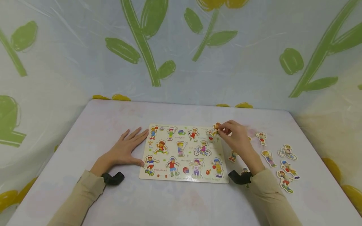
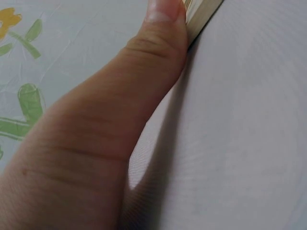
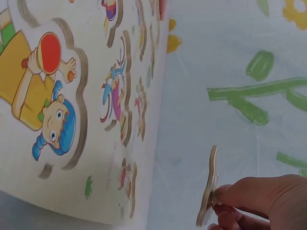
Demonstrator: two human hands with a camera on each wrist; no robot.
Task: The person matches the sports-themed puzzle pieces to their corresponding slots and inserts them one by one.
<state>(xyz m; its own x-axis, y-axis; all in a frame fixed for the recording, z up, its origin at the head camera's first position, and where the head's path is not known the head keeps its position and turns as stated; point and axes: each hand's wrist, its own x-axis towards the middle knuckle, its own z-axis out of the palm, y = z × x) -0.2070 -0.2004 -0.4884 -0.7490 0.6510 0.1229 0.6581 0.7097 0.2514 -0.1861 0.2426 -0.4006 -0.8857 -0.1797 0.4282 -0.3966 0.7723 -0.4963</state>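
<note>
My right hand (image 1: 237,135) pinches a thin wooden puzzle piece (image 3: 208,187) between thumb and fingers, above the upper right corner of the puzzle board (image 1: 173,149). In the right wrist view the piece stands edge-on, apart from the board. The board lies flat and bears recessed pictures of children at sports, among them a table tennis girl (image 3: 60,125). My left hand (image 1: 125,149) rests on the table with fingers spread, its fingertips and thumb at the board's left edge. In the left wrist view, the thumb (image 2: 153,43) lies against that edge.
Right of the board lie several loose pieces, including a racket figure (image 1: 261,138), a cyclist (image 1: 287,152), a golfer (image 1: 268,158) and a skateboarder (image 1: 285,181). Another piece (image 1: 233,156) is close to the board. My right wrist partly hides one more. A leaf-patterned sheet (image 1: 226,69) hangs behind the table.
</note>
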